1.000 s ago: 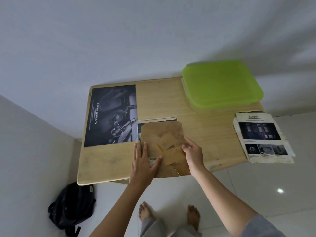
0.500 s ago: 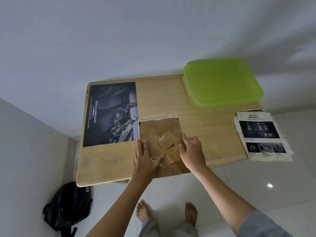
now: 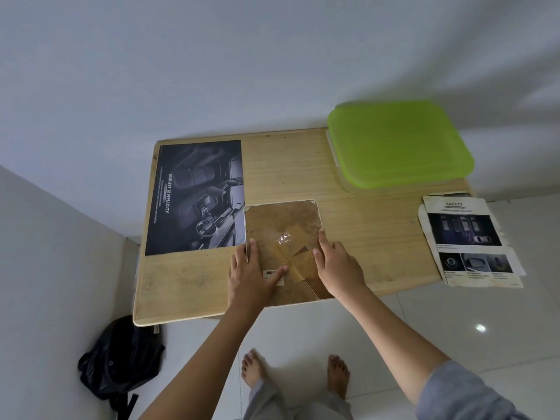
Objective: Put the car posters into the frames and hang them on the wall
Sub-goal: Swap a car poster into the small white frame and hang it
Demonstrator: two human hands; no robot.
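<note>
The brown backing board (image 3: pixel 281 231) now lies flat inside the frame (image 3: pixel 245 225) at the table's (image 3: pixel 348 213) front edge, no longer lifted. Left hand (image 3: pixel 251 274) and right hand (image 3: pixel 339 265) press it with spread fingers, probably seating it. The dark poster (image 3: pixel 195 197) waits at the back-left corner.

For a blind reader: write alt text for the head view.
Both hands, left and right, press flat on a brown taped frame back on a wooden table. A dark car poster lies left of it, a green lid at the far right corner.
</note>
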